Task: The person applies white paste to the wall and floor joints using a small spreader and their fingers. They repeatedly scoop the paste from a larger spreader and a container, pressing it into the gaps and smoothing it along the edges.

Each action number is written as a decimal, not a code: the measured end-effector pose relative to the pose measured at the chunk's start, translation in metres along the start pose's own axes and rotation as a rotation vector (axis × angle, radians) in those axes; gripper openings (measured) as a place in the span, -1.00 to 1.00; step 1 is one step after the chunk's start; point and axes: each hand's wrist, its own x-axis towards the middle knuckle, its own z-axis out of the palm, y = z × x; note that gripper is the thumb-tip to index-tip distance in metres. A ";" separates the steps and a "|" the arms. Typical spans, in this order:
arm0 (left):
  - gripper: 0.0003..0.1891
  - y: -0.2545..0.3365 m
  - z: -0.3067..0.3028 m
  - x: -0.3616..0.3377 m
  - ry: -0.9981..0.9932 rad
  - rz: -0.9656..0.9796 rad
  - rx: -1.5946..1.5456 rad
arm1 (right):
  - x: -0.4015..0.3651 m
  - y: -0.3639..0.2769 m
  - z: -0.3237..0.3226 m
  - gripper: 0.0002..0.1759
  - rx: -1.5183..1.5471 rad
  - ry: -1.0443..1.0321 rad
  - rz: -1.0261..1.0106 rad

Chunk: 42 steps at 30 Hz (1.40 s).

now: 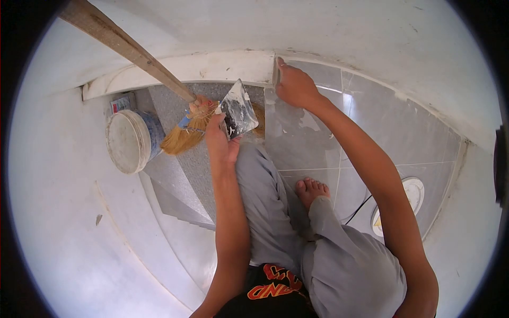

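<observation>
My left hand (222, 140) grips a flat dark plate (239, 112), its face smeared with white putty-like paste. My right hand (296, 86) reaches forward to the end of a white ledge (233, 68) along the wall base. One digit points up against the ledge's corner and the other fingers are curled. Whether something thin is pinched in them is hidden. Just behind the plate is a straw broom (183, 137), partly covered by it, with a long wooden handle (130, 49) slanting to the upper left.
A white bucket (129, 142) stands at left on the steps (175, 175), beside a small packet (120, 104). Grey floor tiles (307, 151) lie under my bare foot (313, 192). A round white lid-like object (411, 199) and a black cable (359, 208) are at right. White walls curve around.
</observation>
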 end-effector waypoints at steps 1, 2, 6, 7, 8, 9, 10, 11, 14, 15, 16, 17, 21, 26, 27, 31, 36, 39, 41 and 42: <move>-0.85 0.000 -0.001 0.001 0.002 -0.001 0.000 | 0.003 -0.005 -0.005 -0.24 -0.026 -0.101 0.067; -0.85 -0.001 -0.003 0.001 -0.037 0.018 0.017 | 0.004 -0.010 -0.007 -0.22 -0.050 -0.202 0.133; -0.85 0.000 -0.005 0.001 -0.065 0.021 0.054 | -0.007 -0.023 0.001 -0.23 -0.089 -0.200 0.192; -0.85 0.000 -0.003 0.001 -0.066 0.018 0.053 | -0.013 -0.027 0.003 -0.23 -0.089 -0.208 0.192; -0.85 0.000 -0.001 0.000 -0.047 0.021 0.036 | -0.019 -0.030 0.004 -0.23 -0.090 -0.215 0.192; -0.84 0.000 0.001 0.000 -0.028 0.024 0.019 | -0.023 -0.032 0.006 -0.23 -0.092 -0.214 0.193; -0.84 0.000 0.001 -0.001 -0.030 0.023 0.018 | -0.026 -0.033 0.008 -0.23 -0.078 -0.217 0.204; -0.84 0.000 0.001 -0.001 -0.024 0.022 0.024 | -0.030 -0.034 0.012 -0.24 -0.063 -0.220 0.214; -0.83 0.001 -0.002 0.000 -0.029 0.018 0.022 | -0.038 -0.037 0.019 -0.26 -0.043 -0.232 0.247; -0.83 0.000 -0.003 0.001 -0.037 0.016 0.016 | -0.042 -0.039 0.020 -0.26 -0.045 -0.230 0.247; -0.83 -0.001 -0.004 0.002 -0.039 0.016 0.014 | -0.046 -0.041 0.021 -0.27 -0.040 -0.222 0.214; -0.83 0.000 -0.004 0.001 -0.031 0.016 0.018 | -0.050 -0.044 0.021 -0.28 -0.034 -0.215 0.182; -0.82 0.002 -0.006 0.001 -0.034 0.021 0.040 | -0.072 -0.047 0.008 -0.29 0.010 -0.156 0.069; -0.82 0.000 -0.002 0.000 -0.017 -0.049 0.075 | -0.096 -0.051 -0.039 -0.25 0.393 -0.221 -0.122; -0.82 -0.001 -0.002 0.001 -0.102 -0.100 0.113 | -0.099 -0.051 -0.044 -0.25 0.390 -0.226 -0.131; -0.84 -0.010 0.008 -0.009 -0.171 -0.174 0.098 | -0.103 -0.048 -0.052 -0.22 0.257 -0.172 -0.289; -0.82 0.000 -0.011 0.001 -0.167 -0.156 -0.093 | -0.090 -0.018 -0.038 -0.18 -0.186 -0.120 -0.600; -0.83 -0.002 -0.006 0.000 -0.050 -0.096 -0.106 | -0.068 0.005 -0.023 -0.22 -0.591 -0.181 -0.578; -0.83 0.000 -0.004 0.000 -0.068 -0.082 -0.120 | -0.051 0.014 -0.019 -0.28 -0.743 -0.186 -0.575; -0.84 0.001 -0.003 0.001 -0.097 -0.073 -0.109 | -0.045 0.016 -0.018 -0.28 -0.750 -0.192 -0.590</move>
